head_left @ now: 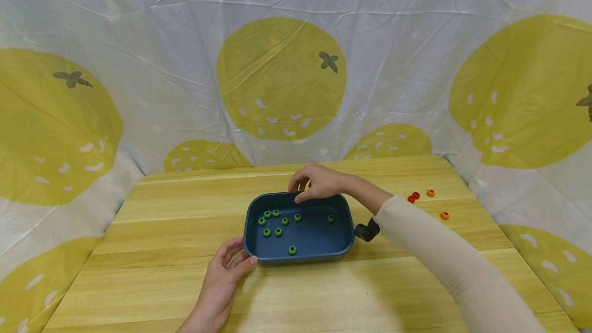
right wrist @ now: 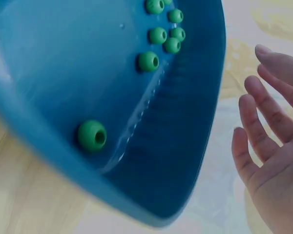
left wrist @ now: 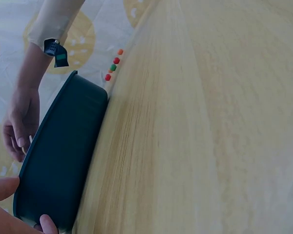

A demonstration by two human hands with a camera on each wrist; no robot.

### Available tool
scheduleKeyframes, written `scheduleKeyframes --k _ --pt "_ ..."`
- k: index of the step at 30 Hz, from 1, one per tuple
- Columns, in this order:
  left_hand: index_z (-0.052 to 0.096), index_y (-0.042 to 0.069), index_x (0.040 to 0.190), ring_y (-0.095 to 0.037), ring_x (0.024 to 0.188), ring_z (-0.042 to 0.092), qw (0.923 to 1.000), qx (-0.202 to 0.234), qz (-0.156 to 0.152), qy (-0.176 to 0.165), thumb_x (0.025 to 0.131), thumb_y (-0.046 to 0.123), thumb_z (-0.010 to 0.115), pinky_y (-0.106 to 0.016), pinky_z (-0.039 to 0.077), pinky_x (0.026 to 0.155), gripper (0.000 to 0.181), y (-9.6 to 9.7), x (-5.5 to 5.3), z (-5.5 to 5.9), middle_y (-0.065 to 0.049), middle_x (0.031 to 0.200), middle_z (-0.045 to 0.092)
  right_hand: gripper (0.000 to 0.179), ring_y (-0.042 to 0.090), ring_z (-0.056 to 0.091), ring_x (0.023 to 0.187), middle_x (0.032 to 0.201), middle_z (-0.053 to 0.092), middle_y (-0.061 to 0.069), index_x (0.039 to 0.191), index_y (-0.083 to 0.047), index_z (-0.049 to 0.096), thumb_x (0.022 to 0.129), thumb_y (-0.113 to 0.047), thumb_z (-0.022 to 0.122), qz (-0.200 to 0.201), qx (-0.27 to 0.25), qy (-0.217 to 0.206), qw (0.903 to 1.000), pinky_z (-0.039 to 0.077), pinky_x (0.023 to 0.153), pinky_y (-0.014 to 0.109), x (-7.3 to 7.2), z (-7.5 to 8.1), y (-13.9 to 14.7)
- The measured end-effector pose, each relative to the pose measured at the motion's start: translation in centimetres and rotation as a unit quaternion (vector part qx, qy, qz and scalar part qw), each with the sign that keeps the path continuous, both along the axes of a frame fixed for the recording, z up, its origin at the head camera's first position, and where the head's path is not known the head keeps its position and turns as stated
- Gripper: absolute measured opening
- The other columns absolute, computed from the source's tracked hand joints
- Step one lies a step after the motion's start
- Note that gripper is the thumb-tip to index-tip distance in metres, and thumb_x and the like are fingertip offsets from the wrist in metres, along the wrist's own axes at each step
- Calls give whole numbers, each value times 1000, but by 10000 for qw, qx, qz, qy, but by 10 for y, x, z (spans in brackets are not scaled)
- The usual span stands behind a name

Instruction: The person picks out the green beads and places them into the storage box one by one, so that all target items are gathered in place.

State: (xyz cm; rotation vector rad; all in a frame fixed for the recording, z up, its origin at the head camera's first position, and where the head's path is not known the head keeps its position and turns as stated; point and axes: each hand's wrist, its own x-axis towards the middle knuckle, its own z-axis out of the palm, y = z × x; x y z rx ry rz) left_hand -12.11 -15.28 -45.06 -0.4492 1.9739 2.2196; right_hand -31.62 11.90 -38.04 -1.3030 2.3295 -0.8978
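Observation:
A dark blue tray [head_left: 319,257] rests on the table with several green beads [head_left: 278,232] scattered over its floor. My left hand [head_left: 221,277] holds the tray's near left corner, thumb at the front and fingers along the left side. In the left wrist view its thumb [left wrist: 5,187] meets the rim. My right hand [head_left: 321,181] hovers at the far rim, thumb toward the tray. In the right wrist view the right hand [right wrist: 278,131] has loosely spread fingers, holds nothing and stands apart from the tray wall.
Right of the tray lie two red beads [head_left: 413,197] and two orange beads [head_left: 444,215]. A green bead [left wrist: 113,67] shows among them in the left wrist view. A black device [head_left: 367,230] sits at the right wrist. A lemon-patterned curtain [head_left: 393,81] hangs behind the table [head_left: 176,220].

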Motion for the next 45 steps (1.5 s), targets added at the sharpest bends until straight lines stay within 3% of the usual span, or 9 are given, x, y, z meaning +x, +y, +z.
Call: scheduleKeyframes --k 12,19,24,35,45 --pt "44 2 147 -34 135 48 10000 -65 26 -35 93 -3 74 -24 53 92 62 -3 2 -1 -19 150 44 28 18 67 100 117 71 14 119 -2 73 95 -17 77 -418 -16 -155 9990 54 91 40 5 0 31" --pt "45 1 146 -34 134 49 9999 -80 47 -41 92 -3 75 -25 53 92 62 -2 3 1 -19 149 45 27 18 66 101 114 71 8 118 -5 74 96 -19 76 -610 -85 -129 9980 54 90 40 6 -2 48" --pt "45 2 145 -35 134 49 9999 -94 41 -67 91 -3 75 -25 53 92 62 -2 3 2 -19 148 46 28 21 66 102 118 70 15 119 -2 73 97 -18 75 -711 -155 -176 9972 54 90 43 8 -1 62" --pt "46 3 145 -33 135 49 9998 -171 -21 -118 92 -1 75 -24 52 94 61 -2 2 2 -18 149 46 27 23 66 99 117 70 17 118 -2 74 96 -18 77 -1156 -304 -228 9926 55 88 44 17 -5 101" --pt "44 1 146 -35 135 48 9999 -122 -25 -15 92 -2 75 -24 53 92 62 -2 2 0 -20 150 44 22 23 65 97 111 71 7 114 -5 75 96 -16 77 -1591 -279 -177 9867 55 86 45 26 -9 136"
